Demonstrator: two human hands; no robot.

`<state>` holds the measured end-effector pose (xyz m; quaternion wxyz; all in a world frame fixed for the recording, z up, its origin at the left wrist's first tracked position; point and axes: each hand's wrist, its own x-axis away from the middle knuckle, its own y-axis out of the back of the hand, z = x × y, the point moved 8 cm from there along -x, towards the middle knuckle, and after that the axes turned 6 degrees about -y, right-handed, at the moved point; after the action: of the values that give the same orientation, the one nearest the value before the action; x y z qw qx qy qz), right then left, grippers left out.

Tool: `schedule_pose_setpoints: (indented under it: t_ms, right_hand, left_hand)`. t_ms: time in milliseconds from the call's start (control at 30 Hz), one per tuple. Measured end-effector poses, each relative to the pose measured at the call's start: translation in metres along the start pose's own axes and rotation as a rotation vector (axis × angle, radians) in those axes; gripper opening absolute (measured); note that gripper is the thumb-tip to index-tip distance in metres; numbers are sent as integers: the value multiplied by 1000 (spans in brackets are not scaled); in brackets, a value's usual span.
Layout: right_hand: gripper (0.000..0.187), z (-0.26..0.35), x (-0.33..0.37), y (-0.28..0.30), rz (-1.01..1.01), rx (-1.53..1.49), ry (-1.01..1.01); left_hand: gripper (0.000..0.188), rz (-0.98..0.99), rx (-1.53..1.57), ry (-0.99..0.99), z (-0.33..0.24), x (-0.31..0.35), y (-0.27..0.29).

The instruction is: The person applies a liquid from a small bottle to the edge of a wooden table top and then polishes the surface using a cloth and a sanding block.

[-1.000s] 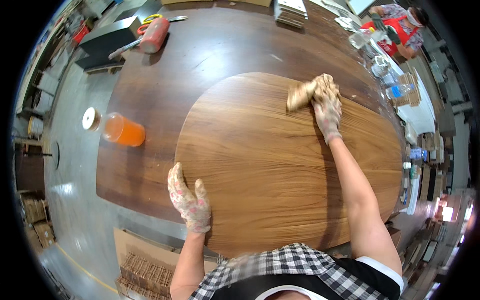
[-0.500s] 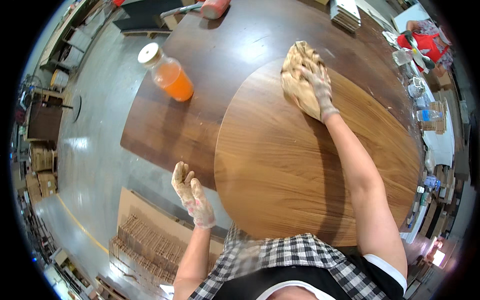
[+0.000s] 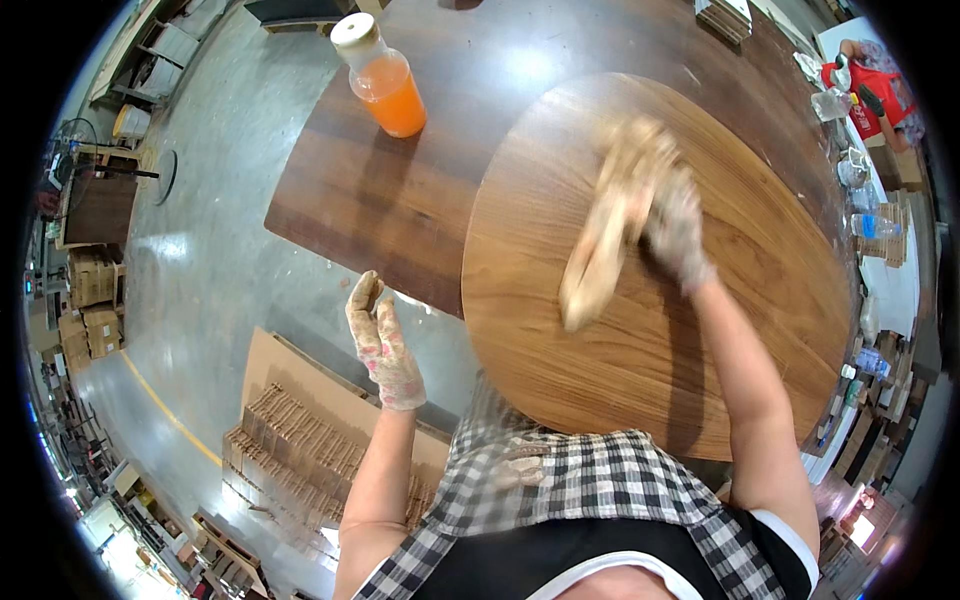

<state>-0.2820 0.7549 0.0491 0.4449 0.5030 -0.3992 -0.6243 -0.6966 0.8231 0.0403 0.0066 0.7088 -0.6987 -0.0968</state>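
Note:
My right hand (image 3: 680,228), in a stained light glove, grips a tan cloth (image 3: 610,225) over the round wood-grain panel (image 3: 560,375). Motion blurs the cloth, and its loose end trails toward me. The panel lies on a dark brown table (image 3: 330,190). My left hand (image 3: 382,345), gloved and soiled at the fingertips, is raised off the table's near left edge, its fingers apart and nothing in them. Beyond it, a clear bottle of orange liquid (image 3: 392,98) with a white cap stands on the table.
Below my left hand are stacked cardboard pieces (image 3: 300,430) on the floor. Along the right side runs a bench with plastic bottles (image 3: 875,227) and clutter. A person in a red apron (image 3: 872,95) works at the far right. Stacked panels (image 3: 724,18) lie at the back.
My right hand has drawn the cloth from the panel's far edge nearer to me, and the cloth has swung out to the left. My left hand stays raised with its fingers apart.

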Motion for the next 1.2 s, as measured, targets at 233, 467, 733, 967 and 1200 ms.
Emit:
schedule_pose_setpoints:
  t_ms: [233,467,733,967,1200]
  right_hand:
    - [35,224,16,-29,-76,418,322]
    - [42,109,228,63,205,-155,-180]
    - [42,-4,339,114,-320,377,-1133]
    - [47,46,385,113,-231,412,-1054]
    - [48,-110,443,198,622,1107,-1242]
  left_hand:
    - [38,41,-39,-10,-16,-17,0]
    - [41,416,-207,-274,-34,-30,-75]
    - [42,740,-114,-596,-80,-6,-223]
    - [48,892,-336,-1043,-79,69,-326]
    - [46,804,-525,-1049,-115,108,-341]
